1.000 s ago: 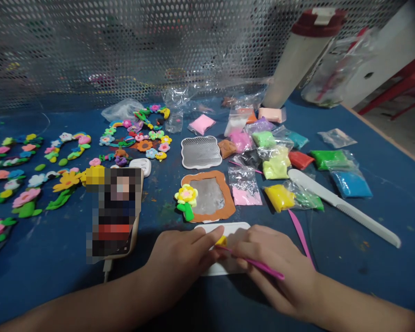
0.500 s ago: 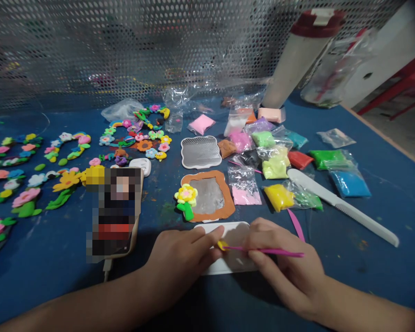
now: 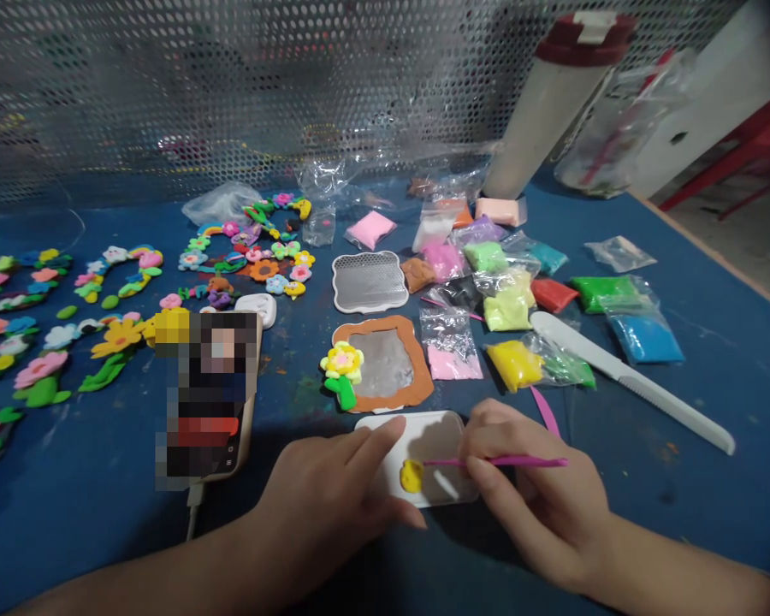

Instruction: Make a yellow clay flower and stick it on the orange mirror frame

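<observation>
A small flattened lump of yellow clay [image 3: 411, 476] lies on a white rectangular tray [image 3: 446, 425] in front of me. My right hand [image 3: 532, 488] pinches a thin pink modelling tool [image 3: 526, 461], whose tip points left and reaches the clay's right edge. Over the tray's left side rests my left hand [image 3: 340, 488], thumb and index finger apart around the clay with nothing between them. Just beyond the tray lies a mirror with a brown clay frame [image 3: 420, 368], a yellow clay flower [image 3: 343, 364] with green leaves on its left side.
Several bags of coloured clay [image 3: 510, 308] lie behind and to the right, near a white serrated knife [image 3: 635, 376] and a pink blade [image 3: 545, 411]. A phone [image 3: 218, 393] on a cable stands left. Clay-flower frames [image 3: 269, 269], a plain mirror [image 3: 370, 282] and a tall bottle [image 3: 552, 111] sit farther back.
My left thumb and index finger have spread apart and let go of the yellow clay, which now lies on the tray. The pink tool stays in my right hand.
</observation>
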